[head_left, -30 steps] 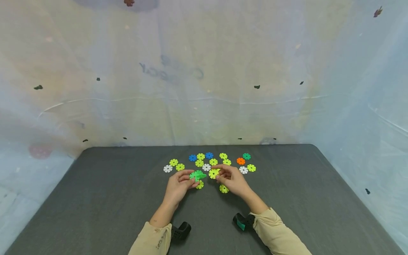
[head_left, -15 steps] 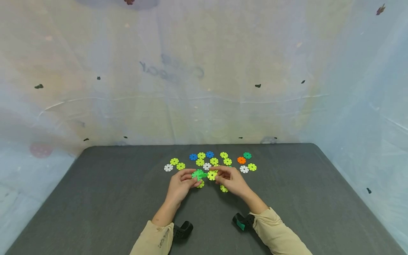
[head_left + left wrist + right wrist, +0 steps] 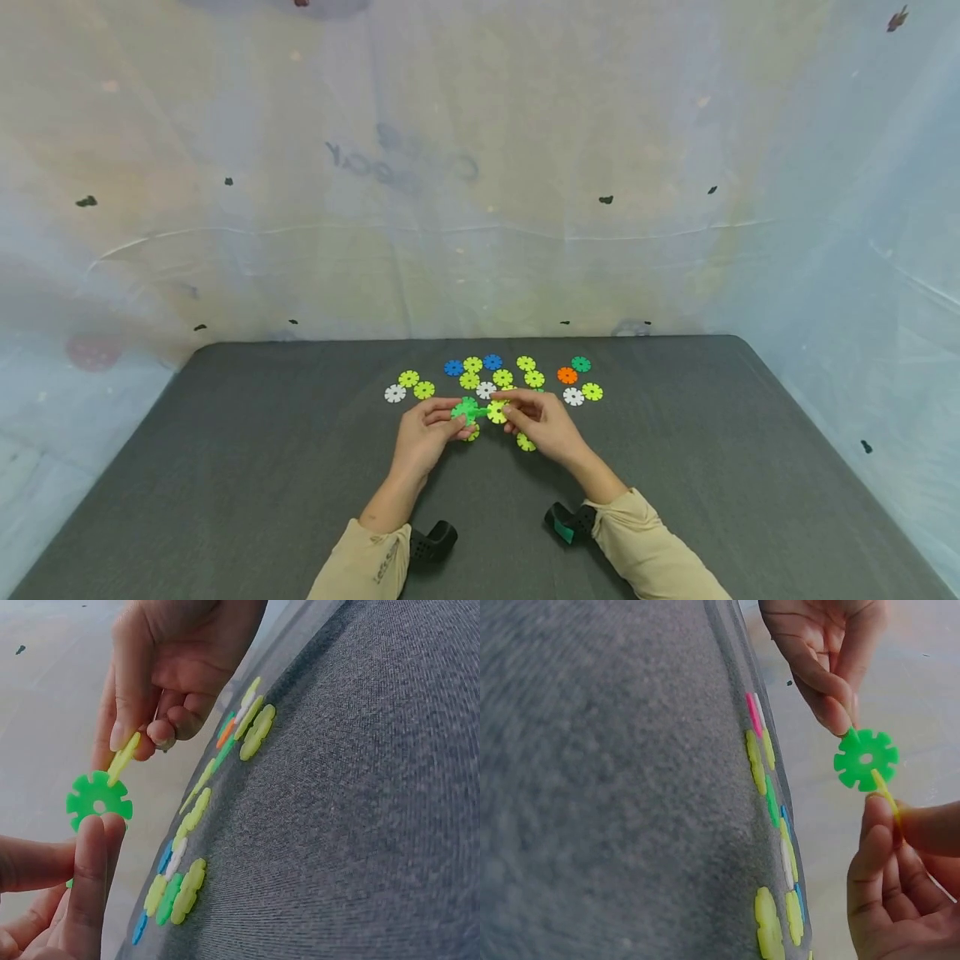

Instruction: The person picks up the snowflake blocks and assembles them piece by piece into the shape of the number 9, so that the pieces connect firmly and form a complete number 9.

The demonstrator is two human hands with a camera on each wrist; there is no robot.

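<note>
In the head view my left hand pinches a green notched disc. A second green notched disc is joined to it at a right angle; the head camera sees it nearly edge-on. Between thumb and fingers, my right hand pinches a yellow notched disc. In both wrist views the rim of the yellow disc meets the rim of the second green disc, crosswise. How deep the slots engage cannot be told. Both hands are above the table, and fingers hide parts of the held discs.
Loose discs lie flat on the grey table beyond and under the hands: several yellow ones, a blue disc, an orange disc, a white disc and a green disc. A plastic sheet hangs behind the table.
My right hand has brought the yellow disc leftward against the joined green discs. The left hand has shifted slightly right. Both hands keep their hold.
</note>
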